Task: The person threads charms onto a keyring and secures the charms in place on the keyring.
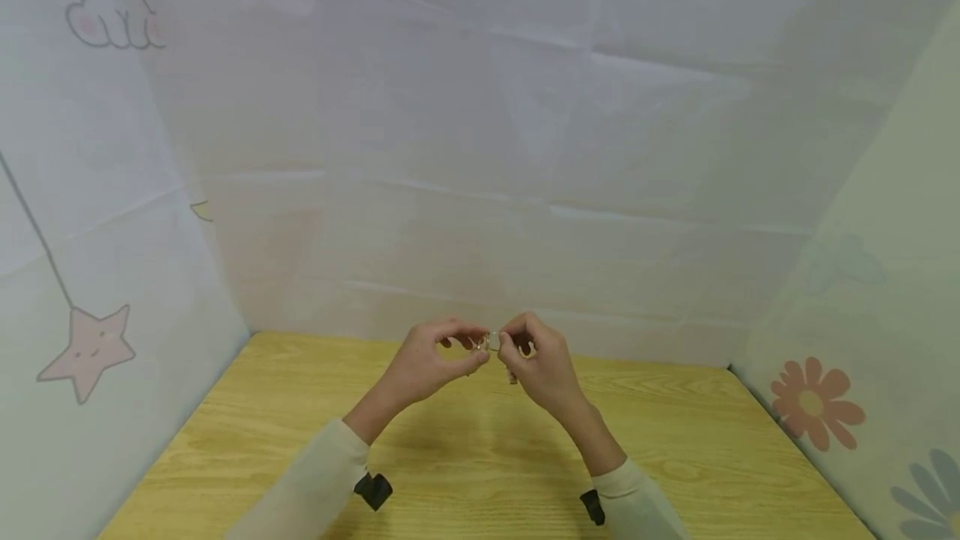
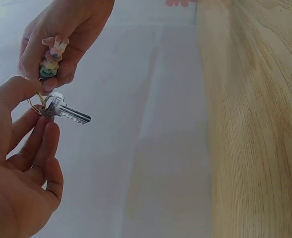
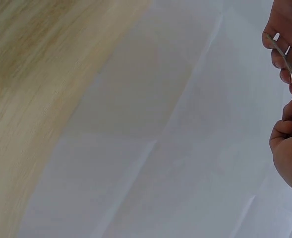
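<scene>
Both hands meet in the air above the wooden tabletop point(image 1: 480, 457). The left hand point(image 1: 431, 367) pinches the head of a silver key point(image 2: 64, 112) between thumb and fingers point(image 2: 41, 144), by its wire ring point(image 2: 36, 104). In the left wrist view the key's long axis lies nearly level, blade pointing away from those fingers. Just beyond, the right hand point(image 1: 542, 369) curls its fingers around a small pastel charm point(image 2: 51, 58) on the same ring.

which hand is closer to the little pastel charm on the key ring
Right. The right hand grips the pastel charm in its fingers. The left hand is just below it, pinching the silver key at the key ring, not touching the charm.
</scene>
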